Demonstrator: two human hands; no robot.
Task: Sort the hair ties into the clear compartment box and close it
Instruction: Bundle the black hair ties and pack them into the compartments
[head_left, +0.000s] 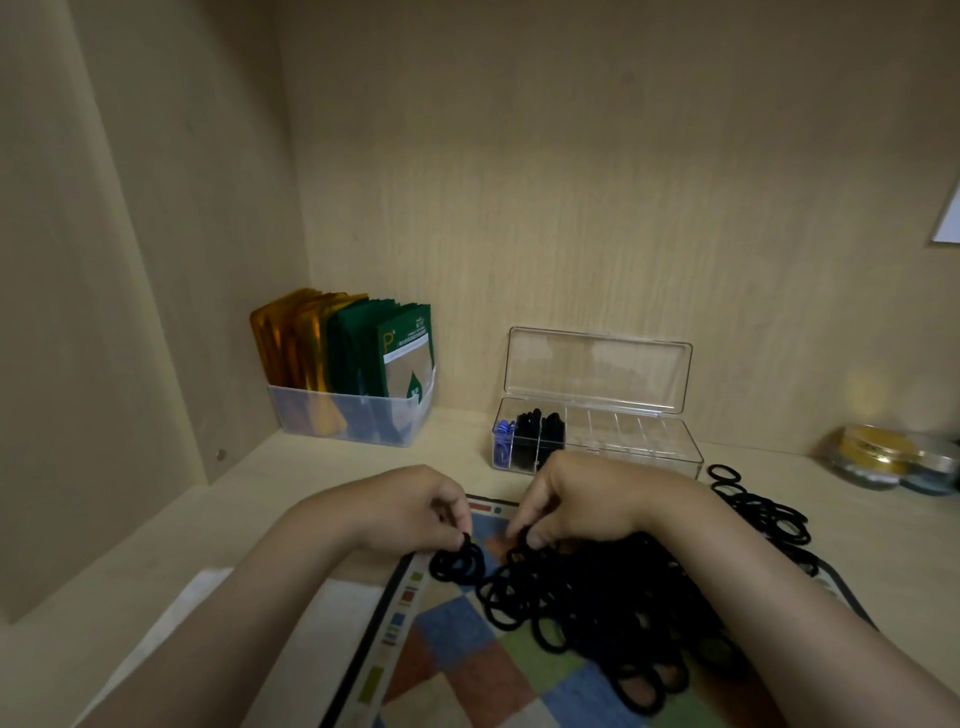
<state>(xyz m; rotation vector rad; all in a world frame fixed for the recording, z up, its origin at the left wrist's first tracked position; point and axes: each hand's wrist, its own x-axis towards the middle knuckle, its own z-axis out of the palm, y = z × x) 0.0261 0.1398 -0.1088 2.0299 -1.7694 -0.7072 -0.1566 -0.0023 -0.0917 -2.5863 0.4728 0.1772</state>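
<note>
Dim warm light, soft shadows, wide-angle bending at edges, far right blurred.

Two hands are counted: left hand, right hand. One clear box is seen, three compartments filled: one with blue ties, two with black. On the one mat, black ties are heaped past counting. One bin of packets and two jars are noted.
</note>
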